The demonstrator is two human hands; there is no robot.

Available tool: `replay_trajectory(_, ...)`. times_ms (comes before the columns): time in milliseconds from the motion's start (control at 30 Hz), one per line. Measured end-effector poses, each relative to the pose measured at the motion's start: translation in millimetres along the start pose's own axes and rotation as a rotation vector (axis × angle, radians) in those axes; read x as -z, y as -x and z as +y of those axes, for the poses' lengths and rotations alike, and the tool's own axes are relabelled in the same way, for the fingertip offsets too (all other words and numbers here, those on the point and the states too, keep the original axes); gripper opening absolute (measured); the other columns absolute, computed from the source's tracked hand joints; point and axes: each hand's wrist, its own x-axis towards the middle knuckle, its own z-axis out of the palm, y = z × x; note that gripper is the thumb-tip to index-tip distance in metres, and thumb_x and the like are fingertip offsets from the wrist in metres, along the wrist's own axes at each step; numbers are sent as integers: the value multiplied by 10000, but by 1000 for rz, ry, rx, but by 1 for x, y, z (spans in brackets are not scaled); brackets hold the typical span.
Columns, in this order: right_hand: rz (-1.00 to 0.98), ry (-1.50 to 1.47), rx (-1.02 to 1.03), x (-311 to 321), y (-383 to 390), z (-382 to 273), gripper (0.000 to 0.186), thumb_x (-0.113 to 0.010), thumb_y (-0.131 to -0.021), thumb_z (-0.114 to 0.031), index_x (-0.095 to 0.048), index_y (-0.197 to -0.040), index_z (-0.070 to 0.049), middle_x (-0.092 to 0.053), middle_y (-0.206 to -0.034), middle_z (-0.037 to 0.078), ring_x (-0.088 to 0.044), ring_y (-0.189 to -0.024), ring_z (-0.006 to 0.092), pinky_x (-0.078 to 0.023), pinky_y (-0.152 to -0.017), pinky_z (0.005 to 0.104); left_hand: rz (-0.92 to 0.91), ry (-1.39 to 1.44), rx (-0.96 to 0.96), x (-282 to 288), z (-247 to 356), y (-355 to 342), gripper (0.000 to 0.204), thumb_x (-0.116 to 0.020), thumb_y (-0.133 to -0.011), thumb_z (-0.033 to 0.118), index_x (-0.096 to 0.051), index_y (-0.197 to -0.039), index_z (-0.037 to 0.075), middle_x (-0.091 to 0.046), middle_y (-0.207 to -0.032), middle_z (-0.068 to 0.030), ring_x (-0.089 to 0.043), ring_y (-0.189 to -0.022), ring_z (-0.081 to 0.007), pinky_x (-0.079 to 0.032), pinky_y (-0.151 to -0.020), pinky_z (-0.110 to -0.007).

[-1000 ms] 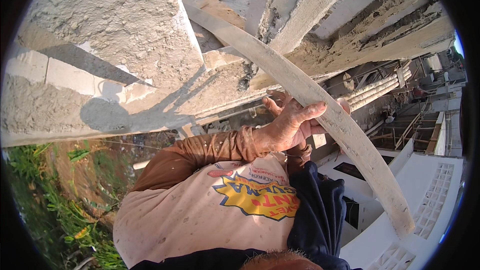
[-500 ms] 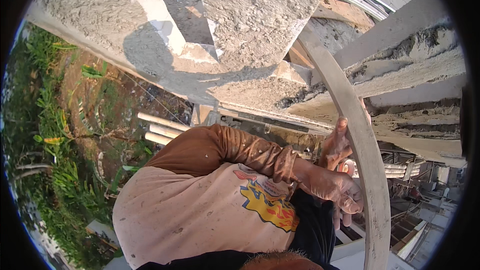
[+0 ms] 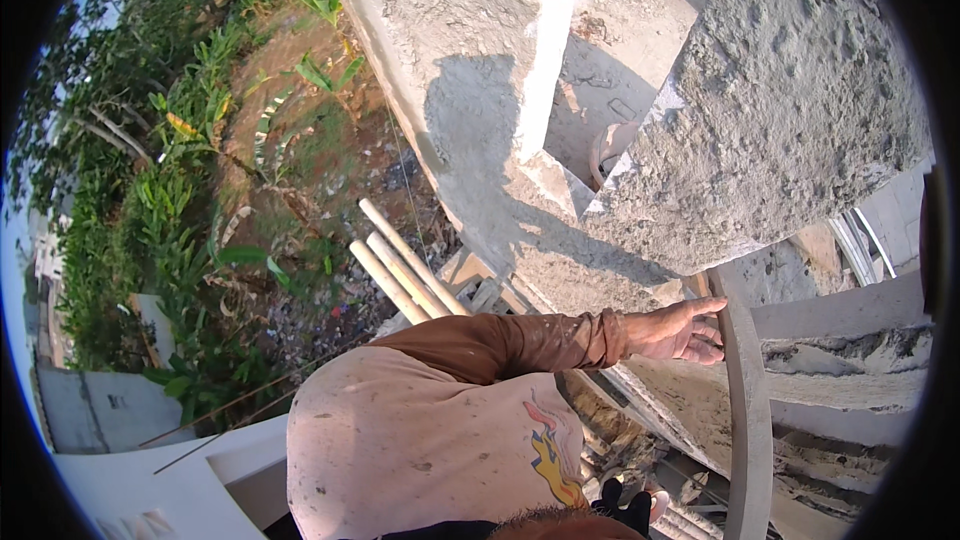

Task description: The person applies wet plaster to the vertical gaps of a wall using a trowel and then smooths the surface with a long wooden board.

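Note:
My left arm, in a brown sleeve, reaches rightward across the view. At its end my left hand (image 3: 680, 331) is open, its fingers outstretched and slightly apart. The fingertips meet the near edge of a long grey straightedge bar (image 3: 744, 390), which looks curved in this view. This bar runs from the plastered wall edge down to the lower border. No part of my right hand shows. Beside the bar's upper end is a rough plastered wall face (image 3: 780, 110), bordered by a smoother pale opening (image 3: 548, 70).
Several pale poles (image 3: 405, 265) jut out below the wall's left edge. Far below on the left lie green plants (image 3: 170, 210) and bare soil. Ledges with crusted mortar (image 3: 850, 355) stand right of the bar. A thin string (image 3: 400, 155) hangs near the wall.
My view has swung, so the wall now lies farther right. The left hand has moved up along the bar from a bent pose to outstretched. The right hand has gone from view.

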Motion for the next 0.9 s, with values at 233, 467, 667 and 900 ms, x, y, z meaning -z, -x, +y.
replay_trajectory(233,76,47,-60,51,1,8,645,-705,-925,-324,-496,-1363,100,-589,-1311,243,-605,-1172,316,-469,-1041,443,50,167,60,3,-41,-14,620,-714,-911,452,-489,-1332,56,-609,-1237,-151,-639,-1130,-283,-518,-1015,-459)
replay_trajectory(467,106,21,-98,58,-11,-3,613,-672,-948,-303,-485,-1373,98,-586,-1312,237,-605,-1171,315,-472,-1041,437,71,391,-20,41,-22,-24,691,-704,-923,424,-399,-1402,31,-497,-1335,-171,-507,-1302,-335,-432,-1131,-506)
replay_trajectory(667,184,23,-130,102,-5,-10,586,-644,-968,-285,-476,-1381,96,-584,-1313,232,-606,-1170,314,-475,-1041,433,12,370,98,37,-43,-41,604,-679,-946,397,-424,-1367,47,-519,-1301,-165,-562,-1238,-337,-481,-1088,-519)
replay_trajectory(900,259,104,-128,187,-33,-16,555,-612,-991,-263,-466,-1390,94,-581,-1313,226,-606,-1169,313,-478,-1041,428,-141,236,106,-11,-76,-7,428,-662,-980,355,-508,-1225,40,-614,-1214,-185,-633,-1181,-351,-551,-1043,-505)
